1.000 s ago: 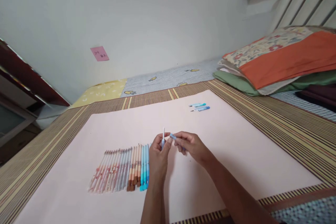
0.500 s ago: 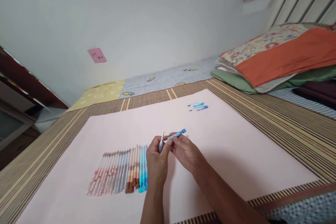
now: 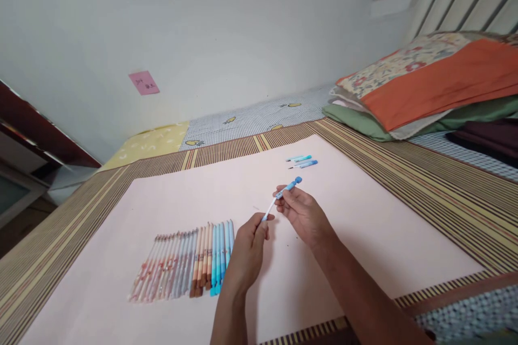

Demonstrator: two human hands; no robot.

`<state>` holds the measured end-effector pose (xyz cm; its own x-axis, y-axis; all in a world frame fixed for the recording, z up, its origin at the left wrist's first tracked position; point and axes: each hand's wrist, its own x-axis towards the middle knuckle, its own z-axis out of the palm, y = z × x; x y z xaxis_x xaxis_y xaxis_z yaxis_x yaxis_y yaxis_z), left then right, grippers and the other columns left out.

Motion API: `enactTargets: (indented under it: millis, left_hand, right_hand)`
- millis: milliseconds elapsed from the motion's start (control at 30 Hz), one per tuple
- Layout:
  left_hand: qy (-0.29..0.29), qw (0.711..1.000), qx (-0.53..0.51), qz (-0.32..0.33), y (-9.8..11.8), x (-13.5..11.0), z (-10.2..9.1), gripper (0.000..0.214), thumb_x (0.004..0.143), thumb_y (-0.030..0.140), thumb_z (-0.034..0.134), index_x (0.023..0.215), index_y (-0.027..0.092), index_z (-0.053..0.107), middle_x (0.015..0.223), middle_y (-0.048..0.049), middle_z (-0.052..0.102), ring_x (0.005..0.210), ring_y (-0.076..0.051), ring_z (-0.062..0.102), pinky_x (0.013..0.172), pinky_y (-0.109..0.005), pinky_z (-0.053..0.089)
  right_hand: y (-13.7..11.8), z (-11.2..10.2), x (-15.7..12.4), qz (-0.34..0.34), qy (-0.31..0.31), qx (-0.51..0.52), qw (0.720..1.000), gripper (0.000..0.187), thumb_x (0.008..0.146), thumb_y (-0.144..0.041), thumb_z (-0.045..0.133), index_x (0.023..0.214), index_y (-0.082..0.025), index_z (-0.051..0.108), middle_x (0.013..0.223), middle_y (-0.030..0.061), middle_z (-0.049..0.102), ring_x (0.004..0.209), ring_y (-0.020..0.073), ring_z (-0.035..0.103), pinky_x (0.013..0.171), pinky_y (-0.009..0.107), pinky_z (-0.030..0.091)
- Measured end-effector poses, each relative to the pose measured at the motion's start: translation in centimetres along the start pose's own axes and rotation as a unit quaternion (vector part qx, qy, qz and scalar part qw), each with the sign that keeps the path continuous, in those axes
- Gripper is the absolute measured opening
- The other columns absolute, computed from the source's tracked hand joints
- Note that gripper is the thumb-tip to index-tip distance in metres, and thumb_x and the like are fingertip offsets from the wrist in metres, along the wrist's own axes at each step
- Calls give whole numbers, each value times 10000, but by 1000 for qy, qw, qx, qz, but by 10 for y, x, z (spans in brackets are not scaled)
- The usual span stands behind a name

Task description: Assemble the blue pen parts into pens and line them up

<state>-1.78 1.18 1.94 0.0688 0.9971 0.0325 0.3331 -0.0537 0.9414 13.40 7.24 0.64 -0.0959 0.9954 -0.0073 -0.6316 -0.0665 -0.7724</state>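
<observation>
Above the pale pink sheet (image 3: 194, 194), my right hand (image 3: 307, 218) is closed on a blue pen barrel (image 3: 290, 187) with a darker blue end piece. A thin white refill (image 3: 270, 208) runs from that barrel down to my left hand (image 3: 247, 250). The left fingers are closed around the light blue piece at the refill's lower end, mostly covered by the fingers. Left of my hands lies a row of several pens, from clear pink ones (image 3: 151, 269) through peach-and-brown ones (image 3: 201, 261) to blue ones (image 3: 218, 253).
Blue pen parts (image 3: 308, 163) with dark-tipped thin pieces lie at the sheet's far side. Small dark specks dot the paper by my right hand. A striped mat (image 3: 364, 172) surrounds the sheet. Folded bedding (image 3: 437, 86) is piled at right, against a wall (image 3: 243, 27).
My hands have moved apart. The white refill, upright by my left hand before, now lines up with the blue barrel, which my right hand has raised rightward. The view has shifted slightly.
</observation>
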Motion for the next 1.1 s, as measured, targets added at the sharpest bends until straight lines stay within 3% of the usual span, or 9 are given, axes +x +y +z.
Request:
enactTargets:
  millis: [333, 533, 733, 867, 1100]
  left_hand:
    - [-8, 1000, 3, 18, 7, -1, 0, 335, 969, 419, 468, 1114, 216, 694, 684, 14, 482, 672, -173, 460, 637, -285, 318]
    - [5, 997, -72, 15, 8, -2, 0, 254, 948, 430, 533, 894, 193, 606, 675, 19, 521, 632, -143, 427, 617, -259, 318]
    - [-85, 974, -209, -23, 8, -3, -4, 253, 957, 432, 538, 955, 180, 559, 642, 34, 547, 525, -92, 297, 540, -231, 239]
    - [-87, 968, -233, -24, 8, -2, -2, 252, 955, 424, 546, 946, 172, 544, 626, 34, 568, 477, -71, 234, 503, -240, 178]
    - [-32, 989, -147, 1, 8, -3, 8, 216, 966, 391, 541, 905, 183, 540, 691, 17, 593, 563, -97, 331, 551, -243, 258]
  right_hand:
    - [-8, -1, -5, -57, -67, -183, 979, 259, 828, -403, 723, 979, -193, 729, 907, 58, 718, 774, 172, 624, 729, 317, 481]
    - [-8, 1, -7, -38, -117, -222, 967, 235, 850, -383, 686, 951, -172, 705, 742, 18, 650, 697, 159, 574, 657, 298, 434]
    - [-10, -5, -9, -14, -186, -218, 958, 203, 896, -358, 659, 992, -183, 692, 827, 33, 676, 754, 162, 575, 711, 304, 428]
    - [-9, -6, -10, -8, -186, -224, 957, 200, 893, -363, 663, 978, -184, 690, 813, 30, 671, 757, 165, 573, 716, 307, 425]
    - [-11, -7, -8, -25, -161, -233, 959, 190, 856, -353, 701, 910, -171, 691, 761, 9, 631, 680, 141, 526, 656, 285, 409]
